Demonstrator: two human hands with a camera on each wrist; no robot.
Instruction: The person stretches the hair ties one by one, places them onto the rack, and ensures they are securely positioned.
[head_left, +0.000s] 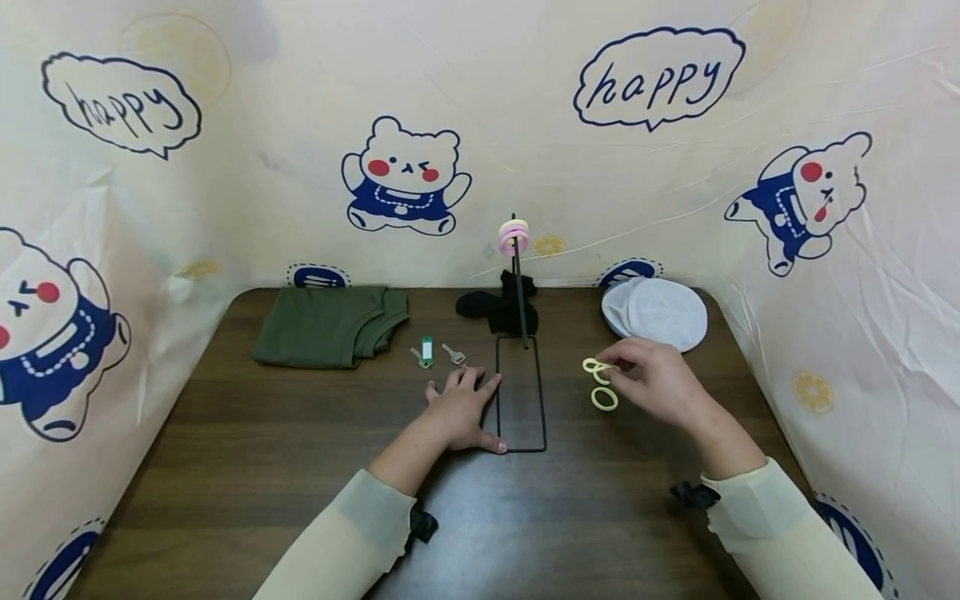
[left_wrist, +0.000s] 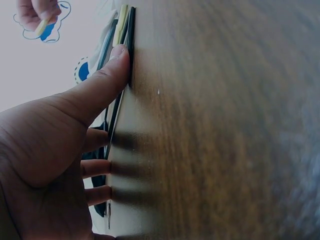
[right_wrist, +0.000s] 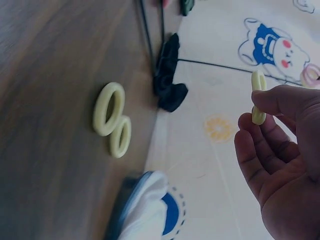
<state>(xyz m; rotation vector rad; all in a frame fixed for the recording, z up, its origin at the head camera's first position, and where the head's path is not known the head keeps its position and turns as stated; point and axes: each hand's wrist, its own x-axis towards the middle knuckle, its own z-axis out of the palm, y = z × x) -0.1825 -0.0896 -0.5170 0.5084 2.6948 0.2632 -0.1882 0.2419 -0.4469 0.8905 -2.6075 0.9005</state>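
**Materials and finishes on your table**

Your table (head_left: 262, 467) is dark wood-grain with a smooth, faintly sheeny surface. The stand (head_left: 521, 392) at centre frame looks like thin black metal wire, matt. The yellow rings (head_left: 600, 383) right of centre look like smooth, matt plastic or rubber; so does the one your right hand (head_left: 656, 383) pinches. The green garment (head_left: 326, 325) at upper left is soft matt cloth, as is the black fabric (head_left: 495, 310) behind the stand. The keys (head_left: 452, 353) look like dull metal, one with a glossy green plastic tag (head_left: 427, 349). The backdrop (head_left: 675, 192) is a crinkled, slightly shiny printed sheet.
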